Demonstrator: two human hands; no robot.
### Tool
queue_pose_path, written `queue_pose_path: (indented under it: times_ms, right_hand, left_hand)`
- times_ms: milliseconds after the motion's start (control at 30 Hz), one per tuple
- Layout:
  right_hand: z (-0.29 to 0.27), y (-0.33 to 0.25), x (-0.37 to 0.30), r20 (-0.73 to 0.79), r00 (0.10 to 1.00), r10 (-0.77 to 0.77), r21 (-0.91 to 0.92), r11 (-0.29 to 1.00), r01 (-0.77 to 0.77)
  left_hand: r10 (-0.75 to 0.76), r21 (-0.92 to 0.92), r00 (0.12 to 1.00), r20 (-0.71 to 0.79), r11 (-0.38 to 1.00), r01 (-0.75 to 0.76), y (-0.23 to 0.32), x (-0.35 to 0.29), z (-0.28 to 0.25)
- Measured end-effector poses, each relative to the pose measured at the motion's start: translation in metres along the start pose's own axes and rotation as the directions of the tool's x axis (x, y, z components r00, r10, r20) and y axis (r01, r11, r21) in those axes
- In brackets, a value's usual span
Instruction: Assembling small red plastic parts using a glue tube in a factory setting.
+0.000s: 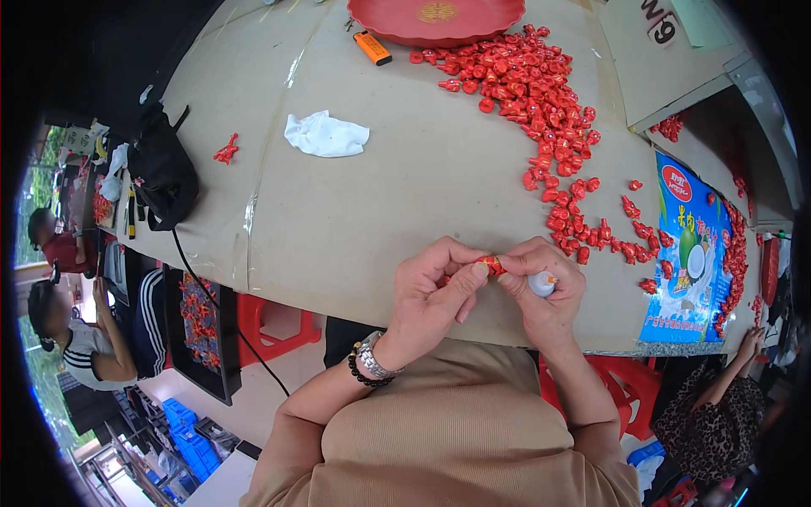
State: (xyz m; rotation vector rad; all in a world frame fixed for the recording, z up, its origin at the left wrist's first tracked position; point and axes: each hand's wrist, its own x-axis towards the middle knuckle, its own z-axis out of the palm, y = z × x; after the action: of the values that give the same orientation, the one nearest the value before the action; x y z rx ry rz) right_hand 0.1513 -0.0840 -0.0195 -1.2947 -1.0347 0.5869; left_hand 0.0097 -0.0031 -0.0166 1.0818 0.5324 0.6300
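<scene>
Close to the table's near edge, my two hands meet at a small red plastic piece with yellow marks (491,264). My left hand (427,291) pinches it between thumb and fingers from the left. From the other side, the thumb and fingertips of my right hand (553,308) press on it as well. Tucked in my right hand is a small whitish squeeze bottle (541,284) with an orange-tinted tip, pointing right, away from the piece. Beyond my hands, a long heap of small red plastic pieces (545,110) spreads down the table's right side.
A red scalloped tray (422,40) stands at the far edge beside an orange lighter (372,48). A white cloth (326,136), a small red figure (226,149) and a black bag (165,169) lie leftward. A blue printed sheet (688,245) covers the right side. Other people sit at both sides.
</scene>
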Motion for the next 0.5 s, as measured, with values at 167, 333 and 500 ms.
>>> queue_pose_path:
  times_ms: [167,333,500]
  right_hand:
    - [0.001,-0.003,0.001,0.035,0.994,-0.103,-0.133,0.985,0.106]
    - [0.002,-0.002,0.002,0.045,0.987,-0.153,-0.176,0.972,0.159]
    - [0.003,0.000,0.002,0.042,0.984,-0.171,-0.194,0.965,0.176]
  left_hand:
    - [-0.022,-0.024,0.999,0.025,0.999,0.023,0.003,0.000,-0.002]
    - [-0.061,-0.031,0.997,0.045,0.998,0.062,0.006,0.001,-0.005]
    - [-0.112,-0.022,0.992,0.062,0.993,0.113,0.011,0.003,-0.007]
